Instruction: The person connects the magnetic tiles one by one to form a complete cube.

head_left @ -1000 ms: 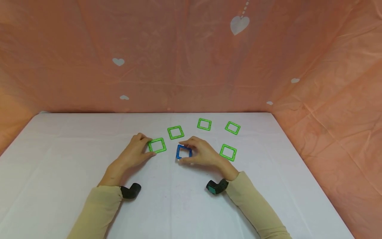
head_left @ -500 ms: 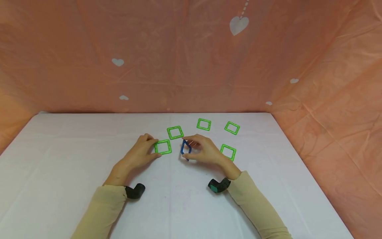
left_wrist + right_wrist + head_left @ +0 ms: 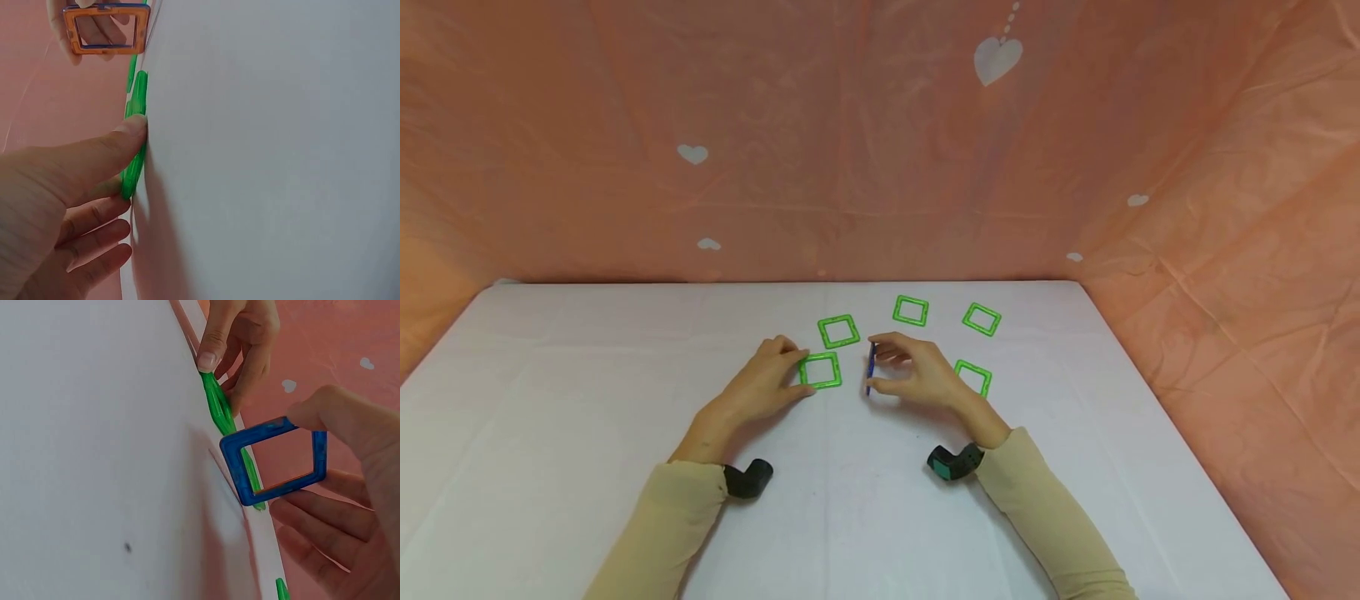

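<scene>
I have the right hand [image 3: 917, 372] pinching the blue frame [image 3: 234, 467] between thumb and fingers, stood upright, its edge running front to back, its orange face turned left. My left hand [image 3: 766, 385] grips the green frame [image 3: 838, 369] by its left end, roughly level at the table [image 3: 850, 517]. So here's the key: blue sits just right of green, a narrow gap apart, nearly parallel to green's free edge. Farther out, four loose green squares [image 3: 909, 322] lie scattered, one partly behind my right wrist [image 3: 973, 417].
</scene>
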### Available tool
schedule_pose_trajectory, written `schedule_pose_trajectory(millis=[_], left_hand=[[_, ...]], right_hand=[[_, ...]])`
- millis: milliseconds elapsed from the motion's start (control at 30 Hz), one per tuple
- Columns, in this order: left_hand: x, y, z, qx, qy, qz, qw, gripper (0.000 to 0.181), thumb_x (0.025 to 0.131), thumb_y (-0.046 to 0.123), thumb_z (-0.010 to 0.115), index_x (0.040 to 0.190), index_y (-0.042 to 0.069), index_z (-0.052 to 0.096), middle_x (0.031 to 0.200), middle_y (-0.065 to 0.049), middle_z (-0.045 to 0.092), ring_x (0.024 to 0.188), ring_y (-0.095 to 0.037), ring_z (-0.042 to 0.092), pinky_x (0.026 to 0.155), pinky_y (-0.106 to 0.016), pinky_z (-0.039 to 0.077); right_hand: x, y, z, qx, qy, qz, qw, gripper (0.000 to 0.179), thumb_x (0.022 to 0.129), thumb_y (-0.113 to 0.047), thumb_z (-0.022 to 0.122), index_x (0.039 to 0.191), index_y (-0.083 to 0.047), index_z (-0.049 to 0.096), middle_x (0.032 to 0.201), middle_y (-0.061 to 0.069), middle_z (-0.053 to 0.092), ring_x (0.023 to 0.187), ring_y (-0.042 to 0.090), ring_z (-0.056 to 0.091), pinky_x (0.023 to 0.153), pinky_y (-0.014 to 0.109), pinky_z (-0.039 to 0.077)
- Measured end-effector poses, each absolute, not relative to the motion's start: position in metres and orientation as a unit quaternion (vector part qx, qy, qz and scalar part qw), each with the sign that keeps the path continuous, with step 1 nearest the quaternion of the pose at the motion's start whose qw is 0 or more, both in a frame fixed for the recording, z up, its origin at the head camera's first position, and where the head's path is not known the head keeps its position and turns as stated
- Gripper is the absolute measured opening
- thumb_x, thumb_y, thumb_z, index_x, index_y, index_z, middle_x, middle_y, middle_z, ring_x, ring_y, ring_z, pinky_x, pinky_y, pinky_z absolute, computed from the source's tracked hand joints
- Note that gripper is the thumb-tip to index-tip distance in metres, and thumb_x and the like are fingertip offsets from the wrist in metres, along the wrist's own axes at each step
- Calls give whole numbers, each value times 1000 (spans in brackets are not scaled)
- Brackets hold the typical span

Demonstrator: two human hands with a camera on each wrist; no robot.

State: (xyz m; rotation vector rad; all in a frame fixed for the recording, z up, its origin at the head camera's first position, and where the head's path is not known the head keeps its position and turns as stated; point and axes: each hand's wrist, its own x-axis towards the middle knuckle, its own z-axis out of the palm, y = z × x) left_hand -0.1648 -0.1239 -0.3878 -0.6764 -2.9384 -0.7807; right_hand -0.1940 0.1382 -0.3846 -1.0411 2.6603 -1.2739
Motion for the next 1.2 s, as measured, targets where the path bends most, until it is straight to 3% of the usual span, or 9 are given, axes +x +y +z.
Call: schedule_pose_trajectory(millis=[567, 1200], left_hand=[[-167, -109, -386, -215, -945, -248, -19, 58, 84, 21, 74, 130, -8, 54, 117, -20, 52, 109, -32, 47, 96, -45, 44], [-169, -96, -388, -222, -943, -245, -20, 57, 84, 21, 75, 130, -7, 55, 114, -17, 53, 103, -27, 48, 91, -41, 46]], right_hand=[[-195, 143, -386, -330, 846, -419, 10, 57, 77, -6, 75, 130, 2, 53, 117, 15, 67, 108, 30, 65, 97, 40, 49], [-197, 145, -387, -317, 843, -433, 32, 59, 79, -5, 73, 133, 1, 51, 123, 16, 64, 113, 31, 63, 100, 43, 47]])
